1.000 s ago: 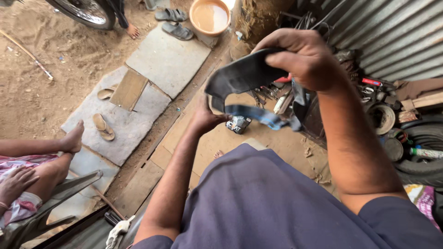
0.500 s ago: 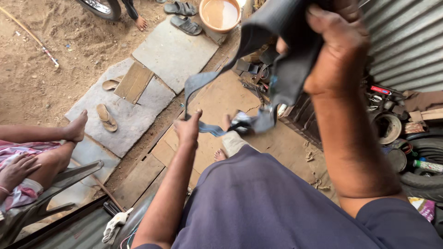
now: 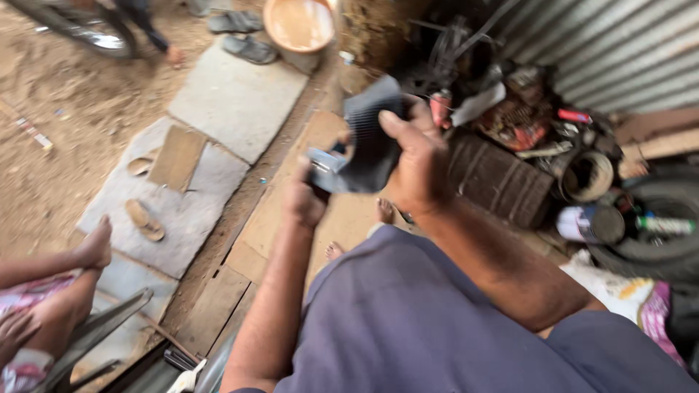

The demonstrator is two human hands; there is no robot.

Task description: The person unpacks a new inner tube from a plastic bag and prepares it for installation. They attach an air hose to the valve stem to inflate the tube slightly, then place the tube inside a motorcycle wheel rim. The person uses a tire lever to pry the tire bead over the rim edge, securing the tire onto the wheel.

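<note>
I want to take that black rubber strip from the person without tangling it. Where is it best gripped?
Grip the black rubber strip at its upper folded end, coming from above. The right hand wraps its right side and the left hand holds the lower end, so probably only the top stands free. The picture is blurred.

Motion-blurred rubber strip point(image 3: 371, 138), partly hidden behind the hands point(image 3: 415, 164)

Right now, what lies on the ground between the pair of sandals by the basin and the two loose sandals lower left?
Head view: grey stone slabs and a flat wooden board.
</note>
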